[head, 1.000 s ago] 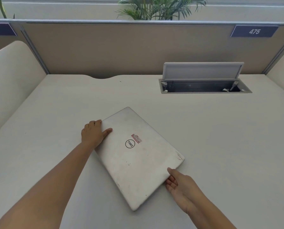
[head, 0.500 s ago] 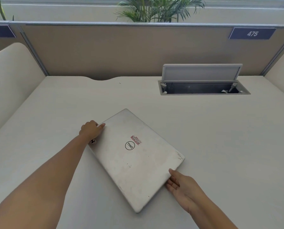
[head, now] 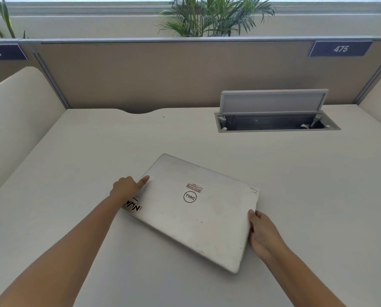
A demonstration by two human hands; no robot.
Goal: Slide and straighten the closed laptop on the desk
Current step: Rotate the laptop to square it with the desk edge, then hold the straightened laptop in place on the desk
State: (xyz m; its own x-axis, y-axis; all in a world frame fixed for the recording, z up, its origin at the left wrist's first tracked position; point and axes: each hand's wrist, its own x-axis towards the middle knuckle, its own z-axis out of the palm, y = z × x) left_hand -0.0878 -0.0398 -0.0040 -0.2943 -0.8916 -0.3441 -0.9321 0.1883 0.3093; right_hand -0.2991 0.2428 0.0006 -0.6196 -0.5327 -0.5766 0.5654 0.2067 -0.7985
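Observation:
A closed white laptop point(head: 198, 209) with a round logo, a red label and a black sticker lies flat on the pale desk point(head: 74, 162), turned at a slant with its near right corner towards me. My left hand point(head: 127, 187) rests against its left edge, fingers curled and the thumb on the lid. My right hand point(head: 263, 234) grips the laptop's right edge, thumb on top and fingers along the side.
An open cable hatch point(head: 276, 124) with its raised flap point(head: 271, 103) sits in the desk at the back right. A tan partition point(head: 174, 74) closes the back; curved side panels point(head: 14, 111) stand at left and right. Plants show behind the partition.
The laptop has turned counter-clockwise, its long edges now closer to level. My left hand slid back along the left edge, uncovering the black sticker. My right hand followed the right edge.

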